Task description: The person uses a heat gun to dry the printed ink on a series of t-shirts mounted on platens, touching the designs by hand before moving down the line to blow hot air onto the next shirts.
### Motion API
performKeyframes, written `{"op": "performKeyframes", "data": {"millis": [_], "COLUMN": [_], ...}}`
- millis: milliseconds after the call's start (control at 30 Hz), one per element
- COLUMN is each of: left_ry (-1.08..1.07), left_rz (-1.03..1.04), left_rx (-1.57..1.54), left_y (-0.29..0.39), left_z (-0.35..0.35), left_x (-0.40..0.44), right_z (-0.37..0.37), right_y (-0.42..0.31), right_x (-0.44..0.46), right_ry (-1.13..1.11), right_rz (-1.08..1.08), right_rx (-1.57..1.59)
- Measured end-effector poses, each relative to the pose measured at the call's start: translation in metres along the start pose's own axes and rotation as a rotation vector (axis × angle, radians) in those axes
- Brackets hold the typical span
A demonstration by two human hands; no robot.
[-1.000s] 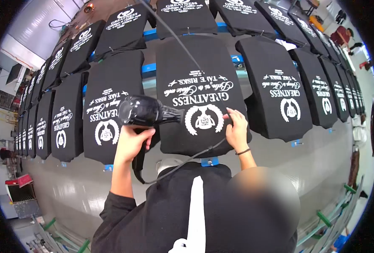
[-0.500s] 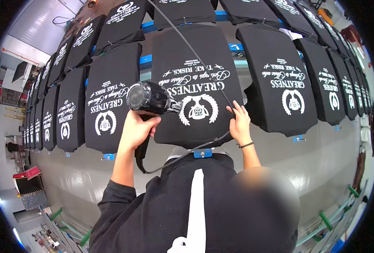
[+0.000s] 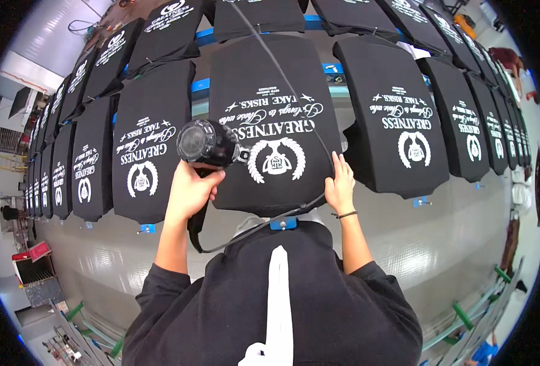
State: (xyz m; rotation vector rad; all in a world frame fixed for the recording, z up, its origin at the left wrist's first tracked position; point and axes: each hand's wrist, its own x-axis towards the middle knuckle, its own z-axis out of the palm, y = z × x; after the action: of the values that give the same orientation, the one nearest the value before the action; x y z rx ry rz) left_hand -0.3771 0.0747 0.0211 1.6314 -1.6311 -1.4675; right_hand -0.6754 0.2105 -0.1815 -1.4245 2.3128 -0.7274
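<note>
My left hand [image 3: 195, 188] is closed around the handle of a black hair dryer [image 3: 208, 144], held over the left side of the shirt in front of me. The dryer's nozzle points right, at the white print. This black T-shirt [image 3: 270, 67] lies stretched on a board, its "GREATNESS" lettering and wreath emblem upside down to me. My right hand [image 3: 341, 184] rests at the shirt's right edge, fingers stretched out. A dark power cord [image 3: 276, 221] loops from the dryer's handle to my right hand, passes beneath it and runs up across the shirt.
Matching printed shirts lie on boards to the left [image 3: 147, 134] and right [image 3: 398, 110], with another row behind. Blue brackets [image 3: 283, 224] show at the near board ends. A co-worker [image 3: 506, 60] is at the far right. Green-legged rails [image 3: 462, 316] stand at lower right.
My view has shifted slightly, moving the shirts a little left in frame. The dryer has turned slightly; its nozzle still faces the print. My right hand remains at the shirt's edge.
</note>
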Motion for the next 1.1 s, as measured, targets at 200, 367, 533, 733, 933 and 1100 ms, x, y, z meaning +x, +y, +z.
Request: {"op": "performKeyframes", "data": {"millis": [200,367,533,733,933,1100], "left_ry": [-0.039,-0.096,-0.091,0.071,0.355,0.446], "left_rz": [0.037,-0.004,-0.103,-0.180,-0.217,-0.143], "left_rx": [-0.033,-0.041,-0.066,-0.204,-0.169,-0.145], "left_y": [0.032,0.061,0.066,0.051,0.031,0.022], "left_z": [0.049,0.101,0.125,0.128,0.103,0.083], "left_x": [0.031,0.028,0.002,-0.048,-0.074,-0.062], "right_z": [-0.018,-0.043,-0.068,-0.088,-0.083,-0.093], "right_y": [0.041,0.051,0.054,0.030,0.012,0.020], "right_x": [0.040,0.063,0.093,0.121,0.129,0.140], "right_ry": [0.039,-0.045,-0.450,-0.773,-0.825,-0.778], "right_rz": [-0.102,-0.065,0.244,0.298,0.355,0.391], "right_rx": [0.178,0.796,1.396,1.362,1.490,1.736]}}
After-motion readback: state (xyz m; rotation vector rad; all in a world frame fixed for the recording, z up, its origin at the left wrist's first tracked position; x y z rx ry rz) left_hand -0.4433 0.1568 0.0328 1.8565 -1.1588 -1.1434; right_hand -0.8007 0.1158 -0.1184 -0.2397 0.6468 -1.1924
